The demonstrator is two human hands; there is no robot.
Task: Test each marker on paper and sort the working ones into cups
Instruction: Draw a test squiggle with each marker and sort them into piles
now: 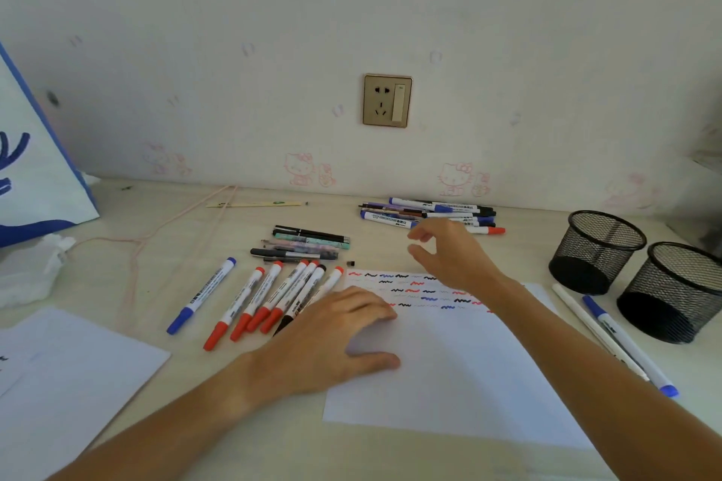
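Lying capped, red markers fan beside scribbled paper.

Two cups stand right of the paper.

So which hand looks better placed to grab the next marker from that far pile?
Probably the right hand: it hovers open just short of the far pile, fingers towards it. The left hand lies flat on the paper, holding it down.
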